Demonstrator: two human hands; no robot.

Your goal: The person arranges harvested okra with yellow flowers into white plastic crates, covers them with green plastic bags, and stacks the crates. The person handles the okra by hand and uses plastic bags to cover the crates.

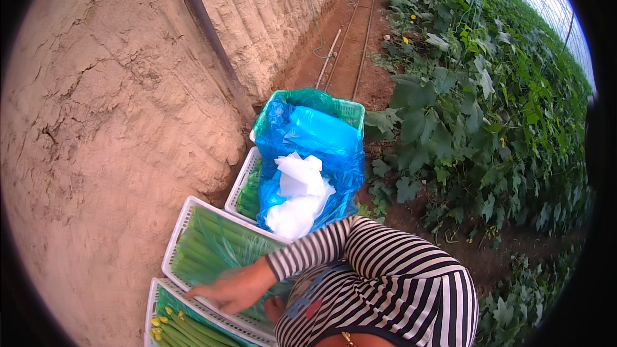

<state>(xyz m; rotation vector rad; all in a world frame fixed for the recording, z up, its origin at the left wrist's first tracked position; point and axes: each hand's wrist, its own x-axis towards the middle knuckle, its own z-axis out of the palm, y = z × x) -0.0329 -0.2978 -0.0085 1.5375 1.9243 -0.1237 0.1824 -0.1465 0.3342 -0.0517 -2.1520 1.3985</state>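
Observation:
My right hand (236,289), blurred, reaches across the near rim of a white plastic crate (185,224). Long green gourds (207,236), apparently luffas, fill this crate under clear plastic film (241,246). Whether the fingers grip the film or the rim cannot be told. A small part of my left hand (274,308) shows beside my striped shirt; the rest is hidden. Just below my right hand, a second white crate (153,299) holds uncovered luffas (188,330) with yellow blossoms at their tips, on green plastic lining.
Beyond, blue plastic bags (328,130) and white sheeting (299,197) lie over further crates (243,178). An earthen wall (120,130) and a leaning metal post (212,38) stand left. Leafy vines (458,106) crowd the right. Rails or pipes (354,33) run along the dirt path.

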